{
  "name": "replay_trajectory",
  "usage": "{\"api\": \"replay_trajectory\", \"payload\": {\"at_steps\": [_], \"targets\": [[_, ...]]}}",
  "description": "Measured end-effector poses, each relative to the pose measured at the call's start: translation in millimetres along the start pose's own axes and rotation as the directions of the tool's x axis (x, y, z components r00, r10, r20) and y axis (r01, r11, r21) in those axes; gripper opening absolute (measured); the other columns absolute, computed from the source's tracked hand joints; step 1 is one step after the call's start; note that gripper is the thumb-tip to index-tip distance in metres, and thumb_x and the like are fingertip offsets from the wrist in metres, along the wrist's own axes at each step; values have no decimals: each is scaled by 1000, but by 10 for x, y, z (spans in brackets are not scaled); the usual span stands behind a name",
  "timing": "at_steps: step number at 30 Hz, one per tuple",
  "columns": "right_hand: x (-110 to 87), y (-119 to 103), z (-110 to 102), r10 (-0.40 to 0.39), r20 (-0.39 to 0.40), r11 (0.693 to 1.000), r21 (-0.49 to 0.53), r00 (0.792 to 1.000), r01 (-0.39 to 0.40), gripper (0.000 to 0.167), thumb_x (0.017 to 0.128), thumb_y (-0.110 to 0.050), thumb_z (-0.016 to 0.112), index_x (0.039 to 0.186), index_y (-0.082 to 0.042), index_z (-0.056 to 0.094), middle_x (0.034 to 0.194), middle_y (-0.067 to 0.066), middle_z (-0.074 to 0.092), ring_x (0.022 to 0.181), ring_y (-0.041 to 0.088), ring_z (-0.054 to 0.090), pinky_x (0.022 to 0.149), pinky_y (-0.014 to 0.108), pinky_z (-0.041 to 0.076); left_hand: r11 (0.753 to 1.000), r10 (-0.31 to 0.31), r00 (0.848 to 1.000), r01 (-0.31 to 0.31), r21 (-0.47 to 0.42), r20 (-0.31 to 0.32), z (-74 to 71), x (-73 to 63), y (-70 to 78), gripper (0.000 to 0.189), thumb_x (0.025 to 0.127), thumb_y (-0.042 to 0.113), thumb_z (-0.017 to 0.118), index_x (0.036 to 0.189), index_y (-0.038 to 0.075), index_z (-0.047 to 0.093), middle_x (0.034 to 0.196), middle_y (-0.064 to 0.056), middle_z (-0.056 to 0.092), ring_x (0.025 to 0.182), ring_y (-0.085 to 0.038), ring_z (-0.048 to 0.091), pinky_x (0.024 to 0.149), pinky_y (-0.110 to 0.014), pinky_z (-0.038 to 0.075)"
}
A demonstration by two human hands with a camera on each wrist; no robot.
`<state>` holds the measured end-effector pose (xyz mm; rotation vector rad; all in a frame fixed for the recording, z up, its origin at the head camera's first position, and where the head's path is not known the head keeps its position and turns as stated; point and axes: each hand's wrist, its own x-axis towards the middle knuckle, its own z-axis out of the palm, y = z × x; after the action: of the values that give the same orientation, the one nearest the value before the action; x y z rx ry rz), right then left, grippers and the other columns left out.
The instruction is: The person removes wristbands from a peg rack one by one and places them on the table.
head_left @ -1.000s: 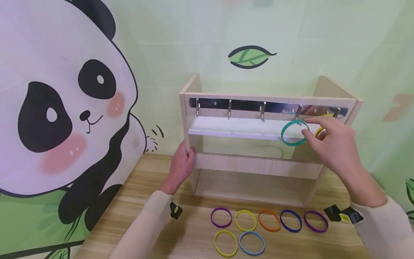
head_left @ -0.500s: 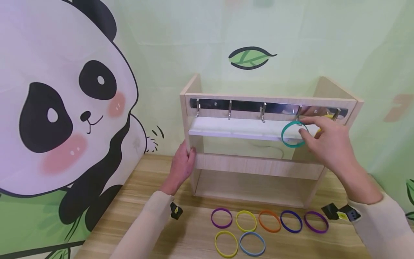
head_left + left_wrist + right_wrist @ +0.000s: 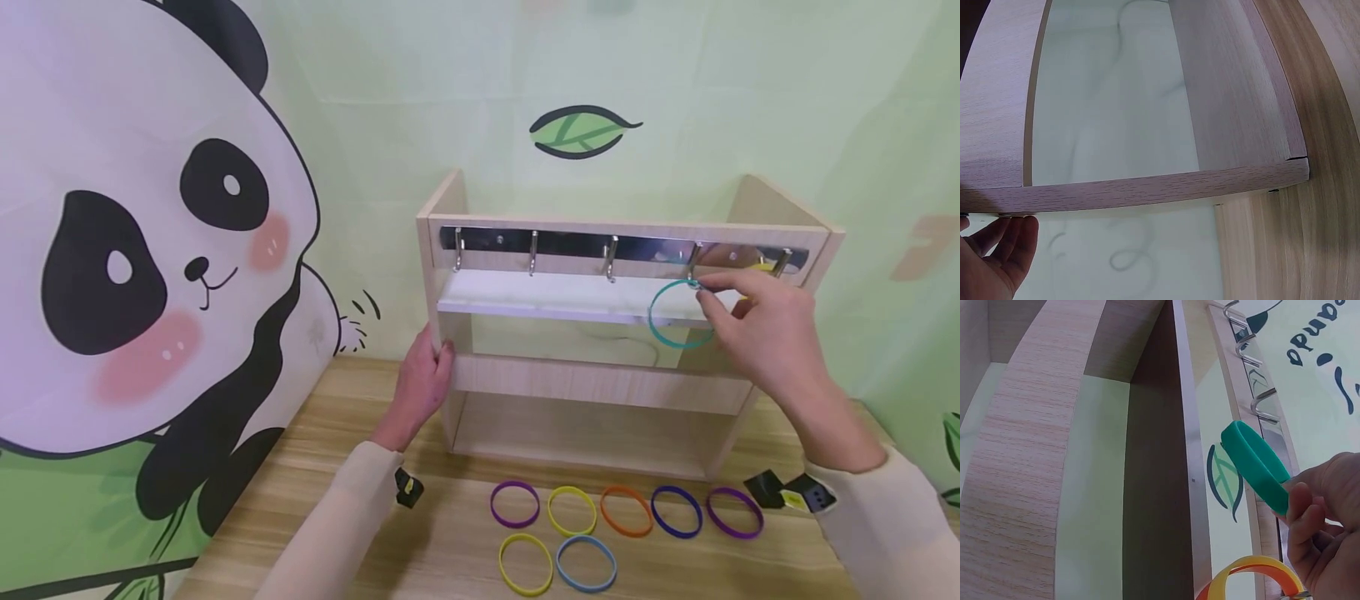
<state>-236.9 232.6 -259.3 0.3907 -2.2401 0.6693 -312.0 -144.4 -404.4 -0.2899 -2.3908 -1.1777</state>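
My right hand [image 3: 768, 321] pinches a teal silicone wristband [image 3: 654, 321] between thumb and forefinger. The band's upper edge is at the tip of the fourth metal hook [image 3: 695, 257]; whether it has passed over the hook I cannot tell. In the right wrist view the green band [image 3: 1254, 464] tilts in front of the hook strip. Below that hand, a yellow wristband [image 3: 1250, 562] and an orange one hang on the end hook. My left hand [image 3: 420, 379] grips the left side panel of the wooden shelf [image 3: 600, 383], thumb at its front edge.
Several wristbands lie on the wooden table [image 3: 450, 533] before the shelf: purple [image 3: 492, 510], yellow, orange [image 3: 625, 511], dark blue [image 3: 677, 511] and light blue [image 3: 586, 563]. Three bare hooks stand further left on the metal strip [image 3: 570, 242]. A panda-printed wall [image 3: 375, 167] stands behind.
The teal wristband has turned in my right fingers and now shows a thinner edge. Over the second, the right hand shifted slightly left. The left hand stays put.
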Motion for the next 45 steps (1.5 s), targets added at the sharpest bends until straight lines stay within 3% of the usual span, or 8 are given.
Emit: {"api": "replay_trajectory", "payload": {"at_steps": [7,13,24,38,45], "targets": [[-7,20,-7,-31,-47,999,22,998,32,17,94,-1,75,108,5,80,97,26,77,56,1,46,49,11,33,1000,-1,1000,1,-6,2,-11,-6,15,49,109,21,43,150,-4,47,138,-29,60,125,-43,61,102,-62,54],[-19,6,-32,-26,-59,999,45,998,29,17,93,-2,76,108,5,80,96,26,77,59,-9,43,52,9,34,1000,0,1000,0,-13,6,-10,-8,16,49,109,22,43,150,-4,47,138,-29,60,125,-43,62,101,-62,55],[-41,-12,-58,1,-71,999,48,997,3,15,94,-2,76,105,6,80,93,26,77,58,-9,43,51,8,33,1000,7,1000,-7,-2,2,-22,-15,38,48,109,20,44,150,-5,46,138,-30,60,125,-45,61,102,-64,54],[-88,-23,-90,-77,-112,993,84,991,87,12,91,2,77,103,5,81,86,21,76,58,-10,40,52,9,32,1000,5,1000,-5,1,6,-14,-19,32,48,109,20,43,149,-6,46,138,-29,60,125,-44,61,102,-64,54],[-152,-23,-86,-124,-124,988,79,985,134,12,87,7,80,98,5,81,72,15,69,57,-9,39,50,10,31,1000,5,1000,-5,7,3,-13,-17,31,48,109,20,43,149,-6,46,138,-30,60,126,-44,60,104,-64,53]]}}
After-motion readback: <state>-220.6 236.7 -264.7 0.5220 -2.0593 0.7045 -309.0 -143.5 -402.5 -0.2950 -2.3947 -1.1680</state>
